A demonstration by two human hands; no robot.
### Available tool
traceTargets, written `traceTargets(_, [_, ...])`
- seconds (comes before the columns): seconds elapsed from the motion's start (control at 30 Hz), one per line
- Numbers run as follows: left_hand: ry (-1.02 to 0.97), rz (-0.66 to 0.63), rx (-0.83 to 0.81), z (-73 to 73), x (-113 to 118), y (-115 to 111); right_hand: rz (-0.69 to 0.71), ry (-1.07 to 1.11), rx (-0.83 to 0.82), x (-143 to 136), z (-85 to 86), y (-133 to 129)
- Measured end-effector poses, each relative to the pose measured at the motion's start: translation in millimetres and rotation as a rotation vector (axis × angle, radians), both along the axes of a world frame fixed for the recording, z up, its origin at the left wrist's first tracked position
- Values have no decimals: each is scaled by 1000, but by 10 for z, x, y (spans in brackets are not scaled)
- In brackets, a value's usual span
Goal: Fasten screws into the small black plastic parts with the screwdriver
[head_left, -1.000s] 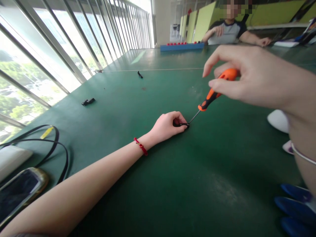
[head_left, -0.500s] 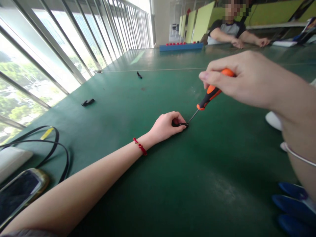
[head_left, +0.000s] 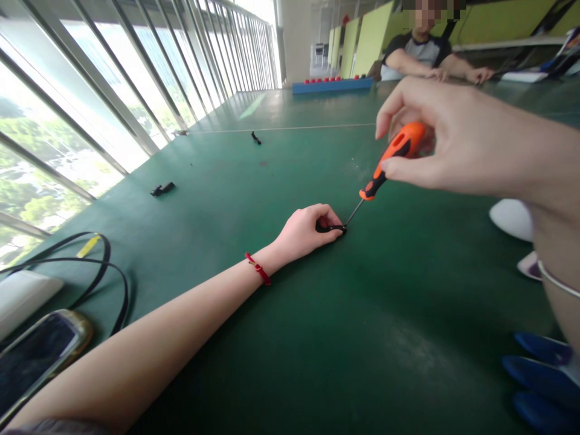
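Right hand loosens its fingers around the orange-and-black screwdriver, its tip at the black piece.
Half a second ago those fingers were curled tighter; now they spread, thumb on the handle, which suggests a re-grip between turns. The left hand stays put, pinching the black piece against the green tabletop, near the middle of the scene. Farther left on that surface lie a black part and a smaller dark part; near left, a phone and a looped cable. A railing lines the left side; at the far right a person sits beyond a blue rack.
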State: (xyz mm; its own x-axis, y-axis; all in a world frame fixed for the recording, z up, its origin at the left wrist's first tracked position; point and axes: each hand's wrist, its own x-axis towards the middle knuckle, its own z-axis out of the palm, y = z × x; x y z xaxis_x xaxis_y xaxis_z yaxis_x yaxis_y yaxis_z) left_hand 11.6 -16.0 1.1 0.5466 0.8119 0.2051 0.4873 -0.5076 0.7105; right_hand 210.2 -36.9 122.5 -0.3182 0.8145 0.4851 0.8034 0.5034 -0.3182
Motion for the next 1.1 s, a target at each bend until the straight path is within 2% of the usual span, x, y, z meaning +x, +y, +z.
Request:
traceTargets(0.13, [-3,-4,5,-3,3,1,-90,-169,-32,-15,19,-13])
traceTargets(0.33, [-3,-1,-1,0,3,-3,-74,-91,-23,-29,15,-15])
traceTargets(0.47, [-1,2,4,7,7,-4,-57,-104,-77,-34,11,-15])
traceTargets(0.7, [0,1,8,8,9,-10,-147,-118,-67,-41,23,-7])
traceTargets(0.8, [3,-1,16,8,6,-10,-142,-144,-109,-43,39,-10])
traceTargets(0.97, [7,2,14,4,10,-13,-137,-122,-74,-38,39,-4])
traceTargets(1.1, [6,2,19,2,11,-6,-77,-137,-74,-36,31,-11])
